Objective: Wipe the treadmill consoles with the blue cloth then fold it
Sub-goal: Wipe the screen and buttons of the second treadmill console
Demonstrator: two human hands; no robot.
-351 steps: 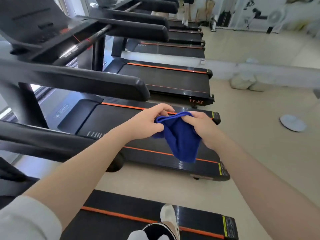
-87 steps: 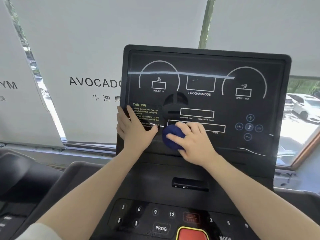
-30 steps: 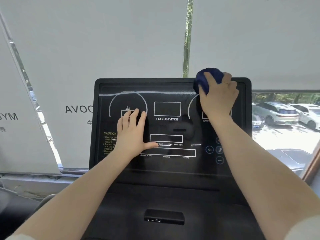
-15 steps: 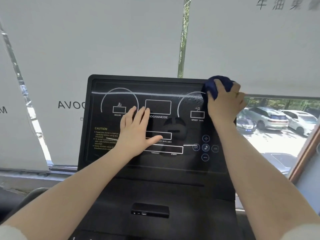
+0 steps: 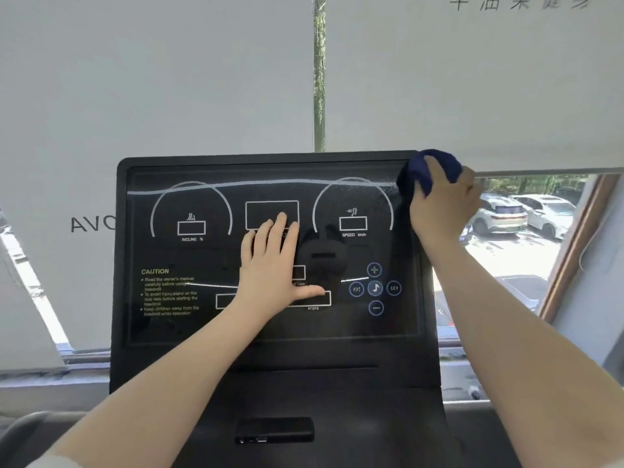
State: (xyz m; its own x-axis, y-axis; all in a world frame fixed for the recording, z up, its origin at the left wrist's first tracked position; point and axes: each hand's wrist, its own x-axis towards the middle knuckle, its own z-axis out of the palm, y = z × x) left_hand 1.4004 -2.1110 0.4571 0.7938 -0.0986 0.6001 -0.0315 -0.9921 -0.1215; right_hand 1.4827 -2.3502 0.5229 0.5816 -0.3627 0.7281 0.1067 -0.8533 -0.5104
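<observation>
I see a dark blue cloth (image 5: 430,170) against a glossy black console (image 5: 209,325) printed with white outlines and arcs, a yellowish "CAUTION" heading and blue-ringed buttons (image 5: 374,288). Behind hang white blinds (image 5: 152,79) with dark lettering; outside stand white cars (image 5: 499,219).

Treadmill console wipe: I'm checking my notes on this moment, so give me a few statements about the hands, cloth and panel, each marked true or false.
1. The right hand grips the bunched blue cloth at the top right corner of the treadmill console. True.
2. The left hand also holds part of the cloth. False: it lies flat on the middle of the panel, fingers straight, holding nothing.
3. The cloth is neatly folded. False: it is balled up under the fingers.
4. A CAUTION label sits at the panel's lower left. True.
5. Cars show through the window to the right of the console. True.
</observation>
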